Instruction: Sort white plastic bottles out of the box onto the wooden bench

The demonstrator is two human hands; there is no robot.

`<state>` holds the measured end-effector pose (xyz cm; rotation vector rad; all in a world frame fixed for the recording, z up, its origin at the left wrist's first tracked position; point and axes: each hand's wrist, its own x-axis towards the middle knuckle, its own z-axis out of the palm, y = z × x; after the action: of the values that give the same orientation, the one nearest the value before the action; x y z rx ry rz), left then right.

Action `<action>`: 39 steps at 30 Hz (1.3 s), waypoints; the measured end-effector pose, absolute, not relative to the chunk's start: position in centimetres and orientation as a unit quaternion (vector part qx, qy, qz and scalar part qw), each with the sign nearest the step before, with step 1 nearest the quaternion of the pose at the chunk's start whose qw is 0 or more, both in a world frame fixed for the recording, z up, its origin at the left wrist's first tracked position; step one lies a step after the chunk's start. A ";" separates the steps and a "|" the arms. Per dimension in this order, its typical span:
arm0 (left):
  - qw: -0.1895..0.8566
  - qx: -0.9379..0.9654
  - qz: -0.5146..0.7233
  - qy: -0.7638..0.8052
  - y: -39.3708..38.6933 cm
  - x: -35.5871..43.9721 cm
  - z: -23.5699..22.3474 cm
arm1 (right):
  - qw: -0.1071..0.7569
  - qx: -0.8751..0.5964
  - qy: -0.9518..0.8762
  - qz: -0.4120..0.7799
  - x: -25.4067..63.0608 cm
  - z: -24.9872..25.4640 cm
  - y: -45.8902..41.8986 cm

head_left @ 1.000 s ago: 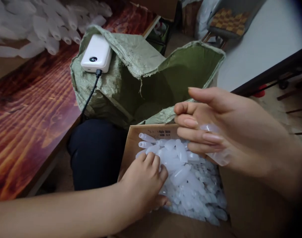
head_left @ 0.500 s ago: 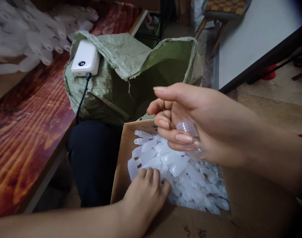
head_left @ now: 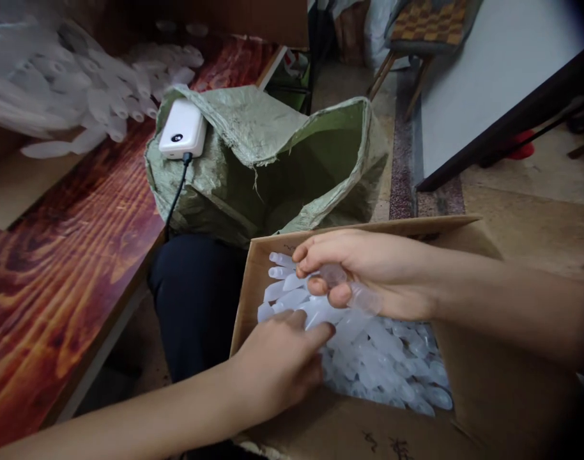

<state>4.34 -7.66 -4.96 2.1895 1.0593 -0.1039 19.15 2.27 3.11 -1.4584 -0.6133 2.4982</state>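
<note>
A cardboard box (head_left: 368, 425) holds many small translucent white plastic bottles (head_left: 385, 358) with narrow necks. Over the left part of the pile, my left hand (head_left: 285, 361) is closed at a bottle (head_left: 318, 313); its lower fingers are blurred and partly hidden, so the grip itself is hard to see. Just above and to the right, my right hand (head_left: 368, 265) is curled around clear plastic caps (head_left: 363, 299). One cap shows between the fingers and another against the palm.
Behind the box stands an open green woven sack (head_left: 330, 172). On its rim lies a white power bank (head_left: 184, 131) with a black cable. More bottles (head_left: 100, 96) are heaped on the wood-grain table (head_left: 91, 236) at left. A stool (head_left: 426, 25) stands at the back.
My right hand has lowered toward the bottles, and its fingers have curled in around the caps. My left hand has shifted slightly and turned, its thumb closer to the fingers. The view has tilted a little.
</note>
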 end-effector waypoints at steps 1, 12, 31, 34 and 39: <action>0.381 0.821 0.008 0.425 -7.4 3.8 -4.7 | 0.075 -0.488 -0.209 0.844 19.1 2.9 2.3; 0.566 0.492 0.385 0.538 -5.8 0.8 -4.2 | 0.020 -0.549 -0.208 0.809 18.9 0.7 1.1; 0.378 0.528 0.511 0.563 -3.9 -1.8 -2.0 | 0.048 -0.488 -0.663 0.566 18.4 1.8 1.5; 0.421 0.490 0.517 0.562 -3.9 -1.7 -2.1 | 0.094 -0.421 -0.794 0.429 18.6 1.7 1.4; 0.411 0.476 0.525 0.573 -3.8 -1.6 -2.1 | 0.114 -0.357 -0.887 0.269 18.7 1.3 1.4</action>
<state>-1.56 -3.81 -2.14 1.1980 1.4424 1.3222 18.70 1.42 1.35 -1.0460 -2.6021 0.7893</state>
